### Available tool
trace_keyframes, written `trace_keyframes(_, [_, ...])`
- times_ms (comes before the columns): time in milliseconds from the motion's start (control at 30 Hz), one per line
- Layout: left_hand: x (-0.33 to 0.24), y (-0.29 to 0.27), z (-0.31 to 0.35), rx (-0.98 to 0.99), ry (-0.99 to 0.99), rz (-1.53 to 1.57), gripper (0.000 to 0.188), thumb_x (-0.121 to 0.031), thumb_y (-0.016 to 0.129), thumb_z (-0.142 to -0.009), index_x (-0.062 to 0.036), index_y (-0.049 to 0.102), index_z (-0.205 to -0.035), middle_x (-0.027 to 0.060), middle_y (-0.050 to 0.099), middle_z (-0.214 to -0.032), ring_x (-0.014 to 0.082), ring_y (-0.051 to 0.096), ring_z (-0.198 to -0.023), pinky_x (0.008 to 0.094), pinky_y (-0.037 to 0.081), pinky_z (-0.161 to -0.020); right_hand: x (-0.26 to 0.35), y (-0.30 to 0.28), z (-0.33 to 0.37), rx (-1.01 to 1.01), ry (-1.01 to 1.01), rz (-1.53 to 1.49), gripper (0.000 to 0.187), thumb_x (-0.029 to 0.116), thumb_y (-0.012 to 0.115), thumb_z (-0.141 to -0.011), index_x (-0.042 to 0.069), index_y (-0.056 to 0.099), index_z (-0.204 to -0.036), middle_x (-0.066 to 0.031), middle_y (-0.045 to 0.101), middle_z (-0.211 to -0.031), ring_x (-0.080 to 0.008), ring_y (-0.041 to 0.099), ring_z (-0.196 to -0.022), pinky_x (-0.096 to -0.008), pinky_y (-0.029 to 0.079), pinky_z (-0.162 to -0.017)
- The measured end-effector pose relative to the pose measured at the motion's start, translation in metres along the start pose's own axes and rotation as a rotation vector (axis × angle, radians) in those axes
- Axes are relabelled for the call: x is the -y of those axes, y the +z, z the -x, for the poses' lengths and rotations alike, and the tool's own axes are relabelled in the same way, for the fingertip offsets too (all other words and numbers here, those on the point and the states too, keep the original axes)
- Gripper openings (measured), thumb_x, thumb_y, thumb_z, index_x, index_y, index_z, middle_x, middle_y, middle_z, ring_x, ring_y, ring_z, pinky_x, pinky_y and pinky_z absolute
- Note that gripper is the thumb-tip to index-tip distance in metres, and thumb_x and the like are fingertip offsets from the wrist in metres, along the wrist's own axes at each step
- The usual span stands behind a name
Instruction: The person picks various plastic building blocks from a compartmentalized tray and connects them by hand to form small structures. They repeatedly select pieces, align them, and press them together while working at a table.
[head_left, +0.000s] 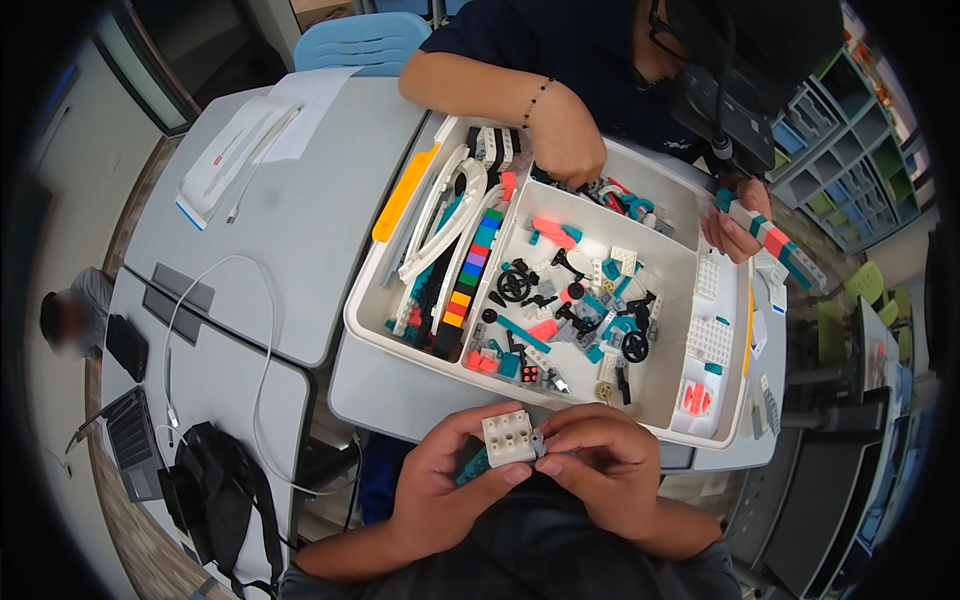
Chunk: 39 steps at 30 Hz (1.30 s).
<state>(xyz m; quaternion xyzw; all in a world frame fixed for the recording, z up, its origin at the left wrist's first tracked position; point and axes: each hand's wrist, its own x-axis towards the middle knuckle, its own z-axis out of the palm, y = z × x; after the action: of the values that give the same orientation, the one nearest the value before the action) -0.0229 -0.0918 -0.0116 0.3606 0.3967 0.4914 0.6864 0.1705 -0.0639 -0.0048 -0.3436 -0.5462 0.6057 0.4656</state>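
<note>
Close to my body, below the near edge of the parts bin, I hold a white building brick point(508, 438) with holes in its face. My left hand point(445, 480) grips it between thumb and fingers; a teal piece point(473, 467) shows beside that hand. My right hand point(603, 465) pinches a small grey connector piece point(538, 443) against the brick's right side. In front of both hands stands the white divided parts bin point(400, 352), where black wheels point(514, 286), teal beams point(523, 333) and several other small pieces lie loose.
Across the table a co-worker's hand point(568, 140) reaches into the bin's far compartment; their other hand point(740, 228) holds a teal, coral and white brick bar point(775, 240). On the left tables are a white cable point(262, 350), a black bag point(215, 470) and a laptop point(132, 445).
</note>
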Motion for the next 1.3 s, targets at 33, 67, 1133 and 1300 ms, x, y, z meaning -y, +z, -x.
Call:
trace_keyframes(33, [0.000,0.000,0.000,-0.006,0.007,-0.015,0.051,0.001,0.069,-0.091,0.0022,0.050,-0.138,0.0075,0.063,-0.116,0.0106,0.058,-0.109,0.0264,0.045,-0.098,0.003,0.000,0.000,0.004,0.011,0.053,0.023,-0.009,0.071,-0.086,-0.004,0.069,-0.109,-0.0181,0.065,-0.117,-0.0202,0.066,-0.105,-0.0302,0.055,-0.087])
trace_keyframes(67, [0.000,0.000,0.000,-0.008,0.035,-0.057,0.051,0.002,0.070,-0.091,0.0026,0.050,-0.138,0.0075,0.064,-0.116,0.0105,0.058,-0.109,0.0263,0.045,-0.098,0.005,0.001,0.000,-0.011,0.016,0.059,0.022,-0.009,0.071,-0.086,-0.003,0.070,-0.108,-0.0179,0.066,-0.115,-0.0202,0.067,-0.102,-0.0298,0.055,-0.086])
trace_keyframes(1133, [-0.012,0.001,-0.002,0.063,0.094,-0.194,0.051,0.001,0.071,-0.090,0.0016,0.051,-0.137,0.0071,0.064,-0.117,0.0111,0.059,-0.111,0.0270,0.046,-0.097,0.006,-0.017,0.004,0.017,-0.054,-0.028,0.049,-0.013,0.072,-0.081,-0.004,0.058,-0.127,-0.0129,0.059,-0.117,-0.0152,0.061,-0.099,-0.0294,0.051,-0.089])
trace_keyframes(1300, [-0.012,-0.001,-0.004,0.098,0.152,-0.260,0.052,0.005,0.070,-0.088,0.0018,0.051,-0.137,0.0094,0.064,-0.120,0.0124,0.060,-0.111,0.0282,0.046,-0.097,0.007,-0.015,0.007,0.023,0.083,-0.163,0.048,-0.012,0.068,-0.086,-0.003,0.057,-0.131,-0.0085,0.056,-0.114,-0.0125,0.057,-0.101,-0.0287,0.050,-0.091])
